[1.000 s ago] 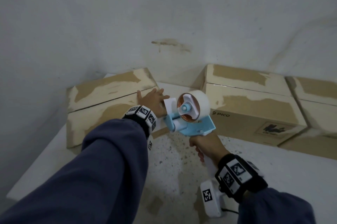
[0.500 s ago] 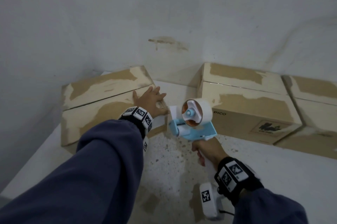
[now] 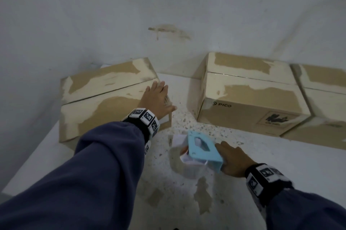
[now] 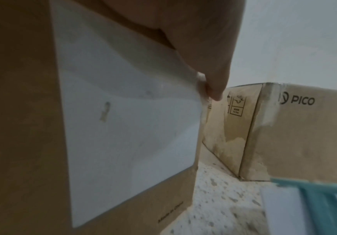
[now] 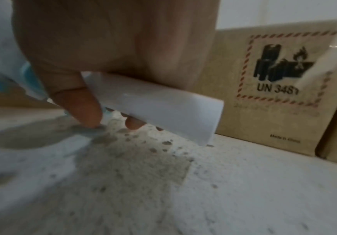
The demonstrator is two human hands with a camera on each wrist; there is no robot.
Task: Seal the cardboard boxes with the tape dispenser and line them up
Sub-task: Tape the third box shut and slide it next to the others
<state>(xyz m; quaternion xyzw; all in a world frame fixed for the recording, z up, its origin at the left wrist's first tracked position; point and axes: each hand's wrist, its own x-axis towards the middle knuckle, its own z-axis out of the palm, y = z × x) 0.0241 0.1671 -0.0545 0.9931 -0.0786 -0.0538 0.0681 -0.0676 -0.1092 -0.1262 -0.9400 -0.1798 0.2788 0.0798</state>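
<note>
Left box point(image 3: 104, 102) sits askew at the left end of the tabletop point(image 3: 280, 173), seam across its top, out of line with the other two. Left hand point(image 3: 157, 98) lies flat on its near right corner, fingers straight, thumb over the edge by a white label point(image 4: 123, 127); nothing gripped. Cardboard looks stiff but light; judged easy to slide by pushing on a side face or corner, top flaps likely to give under hard pressure. Centre: tape dispenser point(image 3: 202, 149), blue plastic, lies low on the tabletop; right hand point(image 3: 234, 160) curls round its white handle point(image 5: 159, 109), grip closed on it. Rigid and light; handle is the place to hold, the cutter end best avoided. Right: middle box point(image 3: 249, 98), marked PICO, and right box point(image 3: 325, 98) stand touching against the wall point(image 3: 168, 5). Tabletop white, speckled, worn patches; wall white, scuffed; light dim.
</note>
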